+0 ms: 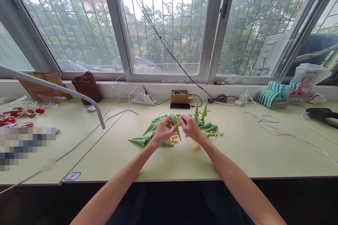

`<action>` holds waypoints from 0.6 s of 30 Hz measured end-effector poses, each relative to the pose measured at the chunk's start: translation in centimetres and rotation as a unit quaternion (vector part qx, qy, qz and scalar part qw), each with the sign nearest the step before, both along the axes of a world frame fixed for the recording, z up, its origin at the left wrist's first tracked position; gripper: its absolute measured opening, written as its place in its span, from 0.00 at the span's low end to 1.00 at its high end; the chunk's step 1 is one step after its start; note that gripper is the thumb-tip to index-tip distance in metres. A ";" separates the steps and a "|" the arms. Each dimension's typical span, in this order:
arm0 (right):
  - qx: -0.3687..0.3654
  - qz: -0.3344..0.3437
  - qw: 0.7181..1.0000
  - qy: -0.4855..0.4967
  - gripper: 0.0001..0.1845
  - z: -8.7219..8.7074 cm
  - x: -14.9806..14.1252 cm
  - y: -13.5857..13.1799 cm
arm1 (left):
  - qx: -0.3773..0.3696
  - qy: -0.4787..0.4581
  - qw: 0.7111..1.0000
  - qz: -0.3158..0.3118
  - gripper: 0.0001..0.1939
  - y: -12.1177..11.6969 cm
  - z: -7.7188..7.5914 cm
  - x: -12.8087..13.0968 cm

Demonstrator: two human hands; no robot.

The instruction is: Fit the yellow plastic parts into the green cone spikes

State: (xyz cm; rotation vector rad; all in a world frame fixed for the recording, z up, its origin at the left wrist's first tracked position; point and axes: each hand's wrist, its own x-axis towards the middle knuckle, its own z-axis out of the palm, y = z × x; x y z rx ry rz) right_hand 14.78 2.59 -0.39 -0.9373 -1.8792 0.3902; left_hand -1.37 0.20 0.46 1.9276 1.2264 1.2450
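My left hand [164,132] is closed around the upper end of a green plastic watering spike [179,134], its point hanging down. My right hand [190,126] is pinched close by the spike's top; whatever lies in its fingertips is too small and hidden to name. Around both hands lie several more green spikes [139,142], and two spikes stand upright [204,110] behind my right hand. Small yellow plastic pieces [197,147] are scattered among them and beneath my hands.
Behind the spikes are a dark phone [180,106], a small cardboard box [179,96] and a power strip [144,99]. Teal plastic hangers [273,95] stand at the right. A white curved bar [79,93] crosses the left side, and cables run over the table [243,158].
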 end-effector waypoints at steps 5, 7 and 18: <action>0.001 0.000 1.000 -0.002 0.17 0.1 0.0 0.0 | 0.000 -0.001 1.000 0.004 0.14 0.0 0.0 0.0; 0.002 -0.003 1.000 -0.002 0.17 0.0 0.0 0.0 | 0.001 -0.001 1.000 0.007 0.15 0.0 0.0 0.0; 0.004 0.000 1.000 -0.002 0.17 0.0 0.0 0.0 | 0.005 0.008 1.000 0.009 0.14 0.1 -0.1 0.0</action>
